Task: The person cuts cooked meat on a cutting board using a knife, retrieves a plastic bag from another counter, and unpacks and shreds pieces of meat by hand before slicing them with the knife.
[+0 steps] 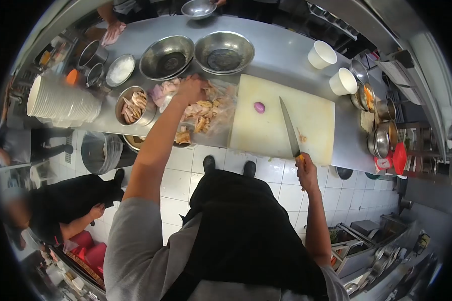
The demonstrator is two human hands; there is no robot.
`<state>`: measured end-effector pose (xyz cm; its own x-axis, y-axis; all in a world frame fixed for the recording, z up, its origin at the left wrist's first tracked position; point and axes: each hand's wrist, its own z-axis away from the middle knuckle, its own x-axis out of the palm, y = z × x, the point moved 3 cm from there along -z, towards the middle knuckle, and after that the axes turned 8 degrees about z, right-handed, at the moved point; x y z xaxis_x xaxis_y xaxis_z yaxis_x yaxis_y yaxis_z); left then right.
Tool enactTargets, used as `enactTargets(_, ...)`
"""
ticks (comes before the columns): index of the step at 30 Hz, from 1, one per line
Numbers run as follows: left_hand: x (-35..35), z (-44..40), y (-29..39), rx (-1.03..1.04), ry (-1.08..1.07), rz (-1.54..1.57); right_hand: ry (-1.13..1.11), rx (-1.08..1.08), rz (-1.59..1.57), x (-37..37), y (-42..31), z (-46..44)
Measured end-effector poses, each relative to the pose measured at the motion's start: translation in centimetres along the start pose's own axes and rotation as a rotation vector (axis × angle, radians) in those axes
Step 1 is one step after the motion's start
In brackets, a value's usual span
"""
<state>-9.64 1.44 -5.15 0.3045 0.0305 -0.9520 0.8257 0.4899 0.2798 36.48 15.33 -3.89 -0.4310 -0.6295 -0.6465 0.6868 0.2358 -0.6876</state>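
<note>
My right hand (307, 172) is closed around the handle of a long kitchen knife (289, 128), whose blade lies over the white cutting board (281, 135). On that board, left of the blade, sits a small purple onion (259, 107). A few brown scraps (302, 137) are by the knife. My left hand (192, 90) reaches across to the chicken pieces (203, 110) spread on clear plastic (226, 118) at the board's left. Its fingers are blurred and partly hidden, so any hold is unclear. Just left of it are pinkish peeled onions or skins (159, 94).
A metal pot of cut meat (134, 106) stands near the counter's front edge. Behind are two steel bowls (166, 57) (224, 52) and a dish of white stuff (120, 70). White tubs (322, 54) stand at right, stacked containers (63, 98) at left. Co-workers are at left (70, 205) and across the counter.
</note>
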Motion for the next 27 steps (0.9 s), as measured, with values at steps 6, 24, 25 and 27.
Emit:
enactTargets(6, 1.9, -1.6, -1.5, 0.016, 0.035, 0.192, 0.032, 0.026, -0.074, -0.2, 1.1, 0.7)
enactTargets(24, 1.9, 3.6, 19.8, 0.299, 0.015, 0.808, 0.135, -0.006, -0.056, -2.7, 4.6, -1.2)
enactTargets(25, 4.0, 3.0, 20.9, 0.453, 0.104, 0.66, 0.127, -0.005, -0.045, -2.8, 3.7, -1.0)
enactTargets(27, 7.0, 2.8, 21.9, 0.605, 0.192, 0.509, 0.093, 0.041, -0.055, -2.8, 1.6, -0.4)
